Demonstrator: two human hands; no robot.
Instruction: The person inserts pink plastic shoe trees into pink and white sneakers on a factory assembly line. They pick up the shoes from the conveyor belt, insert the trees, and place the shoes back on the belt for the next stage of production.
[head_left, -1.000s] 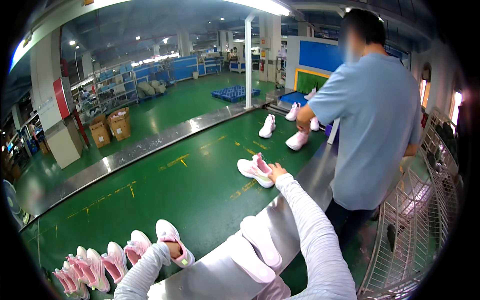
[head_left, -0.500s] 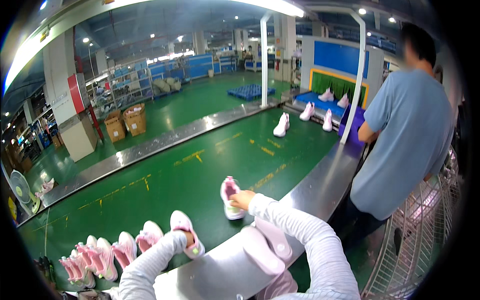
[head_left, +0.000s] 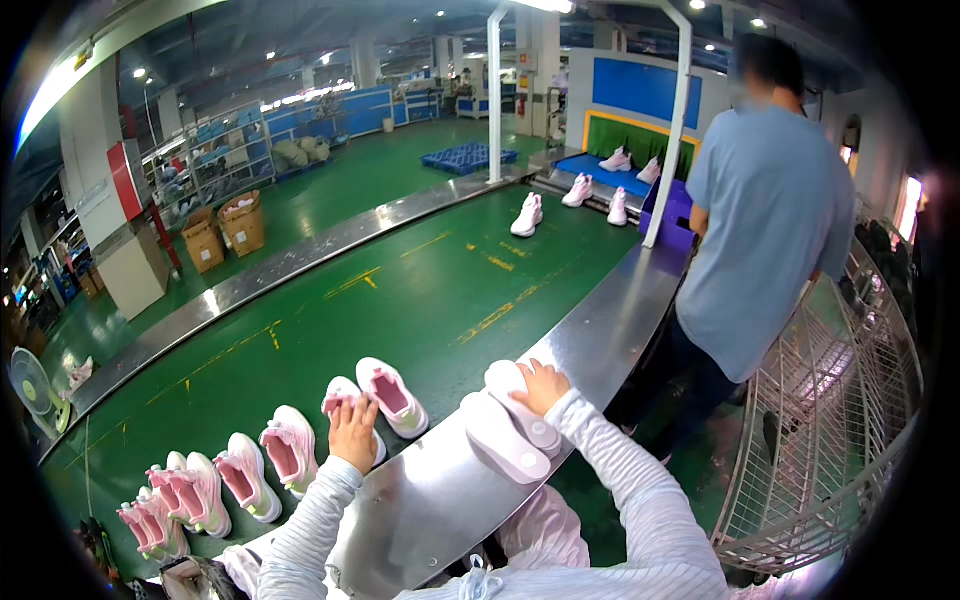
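Note:
My left hand (head_left: 353,432) holds the heel of a pink and white shoe (head_left: 340,392) standing on the green conveyor belt (head_left: 430,290). A second shoe of the same kind (head_left: 392,396) stands right beside it, to the right. My right hand (head_left: 541,386) lies on a white sole (head_left: 508,382) on the steel rim (head_left: 600,330) of the belt, with the fingers curled over it. Another white sole (head_left: 498,442) lies next to it, nearer to me.
Several more pink shoes (head_left: 245,472) stand in a row at the belt's lower left. White shoes (head_left: 527,215) sit far along the belt. A person in a blue shirt (head_left: 765,220) stands at the right by a wire cart (head_left: 830,420). Cardboard boxes (head_left: 225,225) stand beyond the belt.
My right hand brought a shoe from farther out on the belt toward me, set it down beside the one under my left hand, then moved onto the white sole.

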